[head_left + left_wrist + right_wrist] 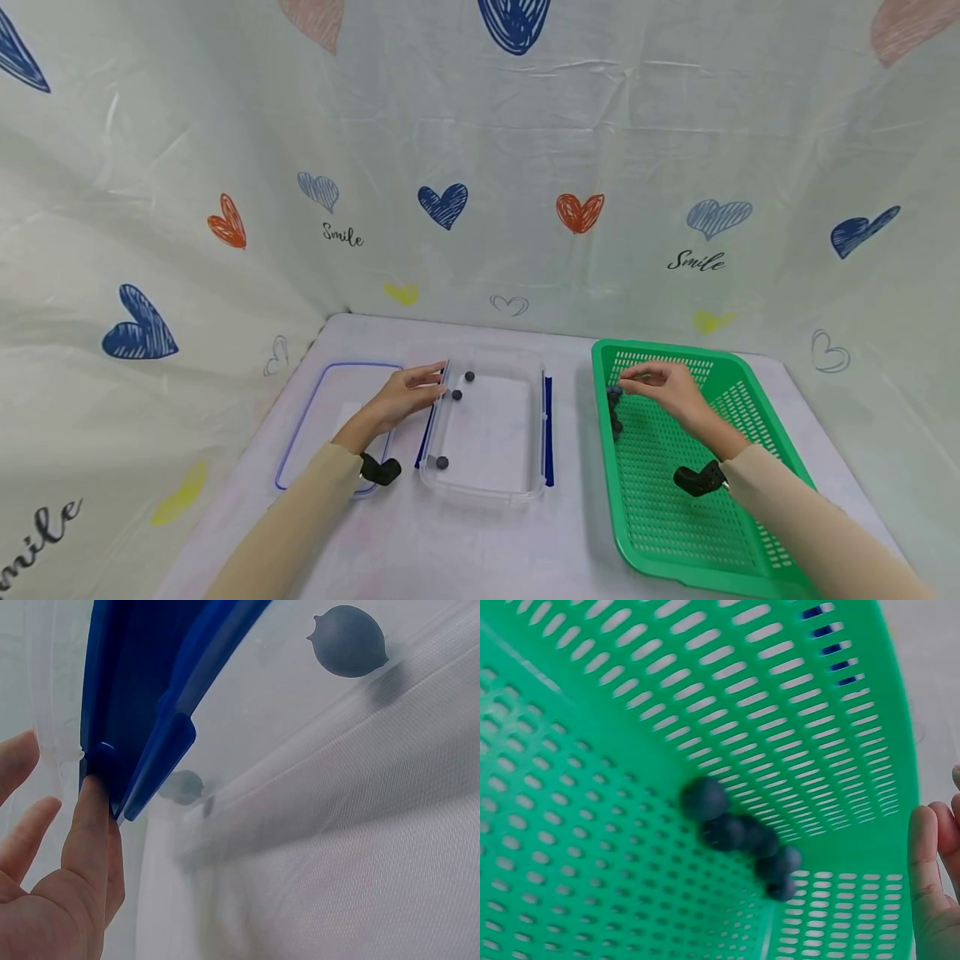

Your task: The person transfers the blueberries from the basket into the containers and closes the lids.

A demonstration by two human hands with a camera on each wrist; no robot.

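Beige sleeves [288,517] are covering both my forearms at the near edge of the work area. A black wrist device [381,469] is sitting at my left cuff; a matching unit [699,479] is sitting at my right.

Left side: my left hand [397,400] is touching the left wall of the clear container [495,433], fingers extended and apart, one fingertip meeting the blue latch flap [142,682]. Three dark berries [457,395] are lying inside the container, two toward the far left and one near the front left corner. A second blue flap [549,433] is hanging along the right wall. Left of the container, a blue-edged lid [363,364] is lying flat on the white table [577,542].

Right side: my right hand [667,390] is hanging over the green basket [675,525], fingers slightly bent, tips close together; I am not able to tell whether they are gripping anything. Remaining berries [705,799] are clustering along the basket's left wall, near the far corner, just beside my fingertips.
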